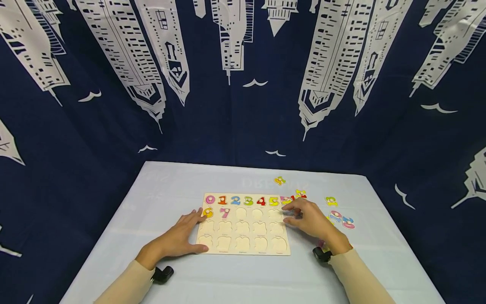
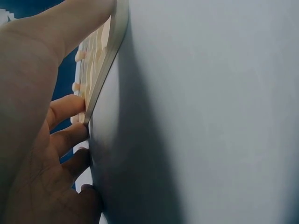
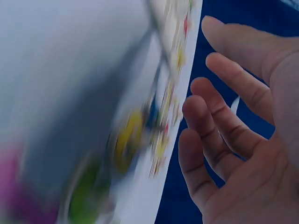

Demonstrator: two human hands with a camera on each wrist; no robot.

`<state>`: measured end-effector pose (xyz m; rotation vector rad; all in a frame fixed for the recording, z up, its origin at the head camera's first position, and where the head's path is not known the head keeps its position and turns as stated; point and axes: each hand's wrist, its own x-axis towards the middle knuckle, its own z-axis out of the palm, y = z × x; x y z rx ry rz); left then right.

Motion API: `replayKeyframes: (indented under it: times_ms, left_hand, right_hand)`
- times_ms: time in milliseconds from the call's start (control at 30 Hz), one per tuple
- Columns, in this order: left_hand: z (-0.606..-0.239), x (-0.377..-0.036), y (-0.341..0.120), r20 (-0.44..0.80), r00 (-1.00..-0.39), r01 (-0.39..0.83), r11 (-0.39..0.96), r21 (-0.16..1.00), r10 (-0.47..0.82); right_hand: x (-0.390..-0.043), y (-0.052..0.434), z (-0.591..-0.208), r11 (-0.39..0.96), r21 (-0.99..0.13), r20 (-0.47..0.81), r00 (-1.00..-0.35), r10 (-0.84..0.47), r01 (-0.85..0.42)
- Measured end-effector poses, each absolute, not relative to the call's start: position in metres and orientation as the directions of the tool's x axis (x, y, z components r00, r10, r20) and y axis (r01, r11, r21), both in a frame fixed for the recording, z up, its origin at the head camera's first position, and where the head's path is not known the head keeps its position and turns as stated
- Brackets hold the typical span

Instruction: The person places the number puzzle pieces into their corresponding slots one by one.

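L hand [image 1: 178,238]: flat on worktop [image 1: 243,278], fingers [image 2: 65,106] spread and straight, tips touching left edge of puzzle board [image 1: 244,226]; thumb by the yellow piece [image 1: 207,212] in row 2.
R hand [image 1: 311,219]: over the board's upper right corner, fingers [image 3: 219,135] loosely apart, slightly bent; wrist view blurred, prob. nothing pinched, can't tell for sure.
Board: between the 2 hands, flat on worktop; top row holds 0-5, row 2 has a yellow piece and a pink 7 [image 1: 225,212]; other slots bare wood.
Loose pieces: beyond and right of R fingers, e.g. yellow one [image 1: 279,180] farther off, green [image 1: 331,201], pink/blue pair [image 1: 341,219] just right of R hand.
Backdrop: navy cloth [image 1: 243,84] w/ white skyscraper print.
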<state>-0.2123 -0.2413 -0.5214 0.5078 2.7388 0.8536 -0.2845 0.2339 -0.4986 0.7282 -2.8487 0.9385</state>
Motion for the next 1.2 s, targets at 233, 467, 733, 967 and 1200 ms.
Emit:
replayKeyframes:
  times_ms: [233,467,733,967,1200]
  left_hand:
    - [-0.521,-0.212,-0.240,-0.117,-0.917,0.250,0.779,0.575,0.380]
    - [-0.521,-0.212,-0.240,-0.119,-0.920,0.243,0.782,0.574,0.373]
    - [-0.523,-0.211,-0.239,-0.120,-0.920,0.242,0.780,0.577,0.374]
    - [-0.524,-0.211,-0.240,-0.114,-0.919,0.250,0.781,0.572,0.377]
    - [-0.522,-0.211,-0.239,-0.110,-0.918,0.258,0.783,0.566,0.382]
  right_hand:
    - [-0.281,0.280,-0.499,0.759,-0.552,0.092,-0.930,-0.355,-0.344]
    - [-0.278,0.294,-0.504,0.784,-0.540,0.023,-0.936,-0.350,-0.306]
    - [-0.280,0.300,-0.506,0.761,-0.577,-0.002,-0.931,-0.365,-0.297]
    - [-0.282,0.304,-0.510,0.724,-0.606,0.036,-0.920,-0.389,-0.330]
    - [-0.285,0.302,-0.511,0.731,-0.601,0.041,-0.926,-0.375,-0.323]
